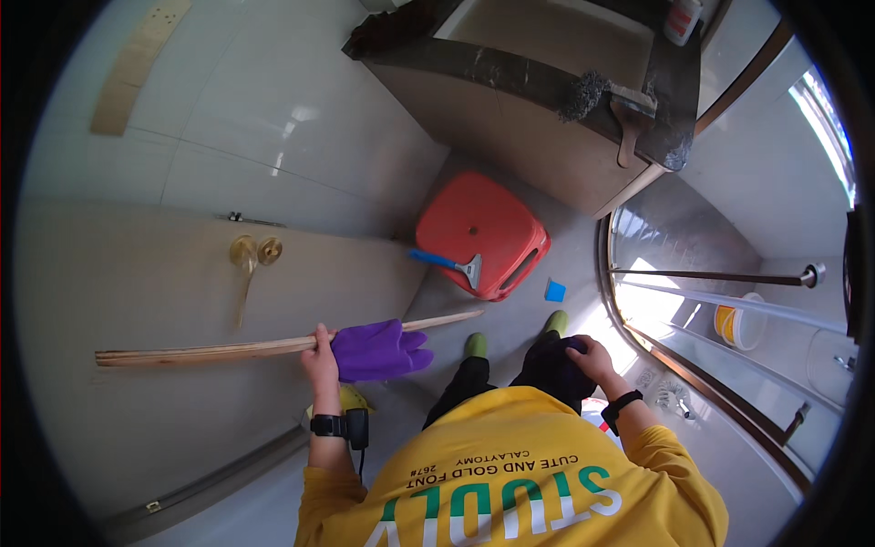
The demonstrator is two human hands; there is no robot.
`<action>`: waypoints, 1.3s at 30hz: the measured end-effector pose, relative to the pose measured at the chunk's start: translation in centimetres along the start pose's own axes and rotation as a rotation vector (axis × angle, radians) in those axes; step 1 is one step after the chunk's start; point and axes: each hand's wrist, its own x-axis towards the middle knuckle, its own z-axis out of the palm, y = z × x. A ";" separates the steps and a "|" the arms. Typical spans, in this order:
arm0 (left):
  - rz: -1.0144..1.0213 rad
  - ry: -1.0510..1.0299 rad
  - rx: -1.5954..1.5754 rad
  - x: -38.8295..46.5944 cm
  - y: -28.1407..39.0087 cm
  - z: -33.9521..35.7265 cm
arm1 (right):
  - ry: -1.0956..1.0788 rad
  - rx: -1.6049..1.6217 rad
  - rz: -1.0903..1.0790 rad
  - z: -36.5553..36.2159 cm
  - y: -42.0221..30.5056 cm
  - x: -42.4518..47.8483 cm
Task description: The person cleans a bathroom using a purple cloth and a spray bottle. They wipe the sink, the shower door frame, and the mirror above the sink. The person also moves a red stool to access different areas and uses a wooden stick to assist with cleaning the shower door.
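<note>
My left hand (320,359) grips a long, rough wooden strip (198,353) together with a purple rubber glove (376,352). The strip runs across in front of the door, and its far end points toward the stool. The glove hangs limp over the wood, its empty fingers to the right. My right hand (593,360) lies against the dark trousers (547,362) at my raised right leg. Its fingers are partly hidden, so whether it pinches the cloth cannot be told. Beyond my feet stands a red plastic stool (472,212) with a blue-handled scraper (448,263) on its seat.
A small blue object (555,290) lies on the floor. The washbasin counter (519,72) carries a wooden-handled brush (632,123), a grey scrubber (584,96) and a bottle (682,20). A door with a brass handle (244,273) borders the left. A bucket (742,321) stands behind the shower rails at right.
</note>
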 end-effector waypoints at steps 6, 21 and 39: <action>0.024 0.009 0.020 5.7 -6.5 -4.4 | 0.549 -0.123 0.166 -0.7 -3.8 -5.8; 0.643 -0.799 -0.277 1.4 8.9 -3.8 | 0.769 -0.079 0.044 12.4 -9.5 -19.2; 0.531 -0.711 -0.460 1.6 24.9 15.3 | 0.930 0.186 0.245 16.5 1.2 -21.7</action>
